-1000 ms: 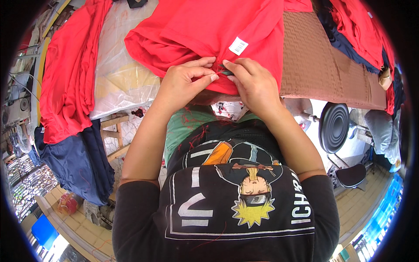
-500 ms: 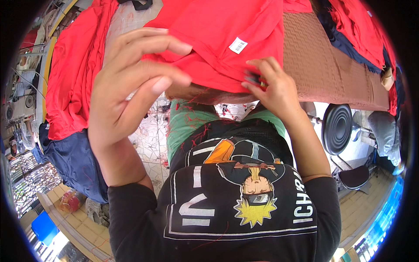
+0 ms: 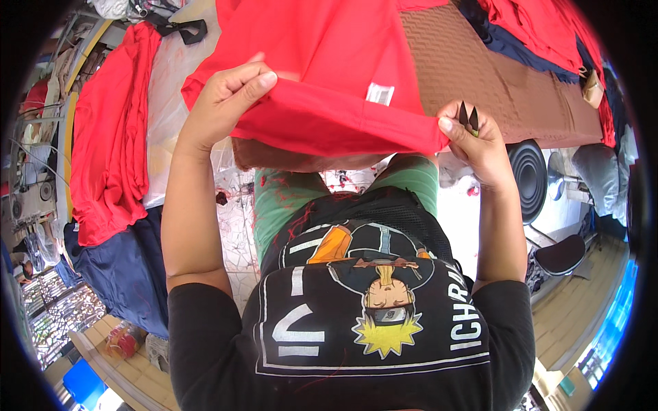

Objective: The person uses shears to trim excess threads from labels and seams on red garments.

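A red cloth garment (image 3: 322,113) is stretched sideways between my two hands, its near edge lifted above the table's front edge. At its left end, my left hand (image 3: 233,99) is closed, pinching the fabric between thumb and fingers. My right hand (image 3: 480,140) grips the other end of that edge between thumb and forefinger. Tucked in the same right hand are small thread snips (image 3: 469,116), with two dark pointed blades sticking up, slightly apart. A white label (image 3: 380,94) shows on the garment, nearer the right hand.
The table carries a brown textured cover (image 3: 473,75). More red garments (image 3: 531,31) lie at its far right over dark blue cloth. To the left hang a red pile (image 3: 113,137) and navy cloth (image 3: 120,267). A round black stool seat (image 3: 529,179) stands at right.
My left hand has come down onto the garment and taken hold. My right hand has moved right and gripped the other end. The near edge is now raised and pulled taut.
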A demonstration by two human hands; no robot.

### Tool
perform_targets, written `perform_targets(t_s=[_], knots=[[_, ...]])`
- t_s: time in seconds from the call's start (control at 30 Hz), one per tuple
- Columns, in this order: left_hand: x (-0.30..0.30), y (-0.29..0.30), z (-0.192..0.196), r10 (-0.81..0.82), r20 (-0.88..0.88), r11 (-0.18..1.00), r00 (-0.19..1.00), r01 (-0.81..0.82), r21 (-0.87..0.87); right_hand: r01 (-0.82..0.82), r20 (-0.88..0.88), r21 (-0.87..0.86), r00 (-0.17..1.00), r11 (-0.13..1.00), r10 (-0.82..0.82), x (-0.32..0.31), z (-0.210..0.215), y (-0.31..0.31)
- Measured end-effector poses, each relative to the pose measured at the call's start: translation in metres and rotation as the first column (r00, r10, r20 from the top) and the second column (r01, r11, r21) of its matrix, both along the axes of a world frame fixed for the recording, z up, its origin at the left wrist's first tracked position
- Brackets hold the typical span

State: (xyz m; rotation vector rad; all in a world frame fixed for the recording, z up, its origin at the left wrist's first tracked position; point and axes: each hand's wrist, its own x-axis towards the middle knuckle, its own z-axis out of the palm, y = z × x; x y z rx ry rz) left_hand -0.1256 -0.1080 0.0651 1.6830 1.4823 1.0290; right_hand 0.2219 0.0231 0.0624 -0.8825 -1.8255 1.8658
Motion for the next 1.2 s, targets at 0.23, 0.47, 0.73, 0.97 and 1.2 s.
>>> perform_targets(t_s=[0.23,0.47,0.73,0.97,1.2], knots=[[0.02,0.051,-0.006,0.25,-0.319,0.962,0.914,-0.272,-0.027,0.036,0.225,0.409,0.964,0.912,-0.139,-0.014,-0.029,0.035],[0.066,0.048,-0.014,0.408,-0.22,0.882,0.886,-0.319,0.347,0.019,0.262,0.72,0.918,0.693,-0.298,-0.016,-0.003,0.047],[0.118,0.045,-0.067,0.368,-0.308,0.928,0.877,-0.326,0.181,0.094,0.124,0.478,0.977,0.873,-0.173,-0.064,-0.046,0.0],[0.119,0.044,-0.076,0.39,-0.317,0.914,0.864,-0.324,0.242,0.106,0.16,0.397,0.97,0.912,-0.183,-0.063,-0.05,-0.001],[0.106,0.048,-0.069,0.453,0.002,0.892,0.892,-0.453,0.001,0.118,0.147,0.397,0.971,0.91,-0.19,-0.062,-0.053,-0.002]])
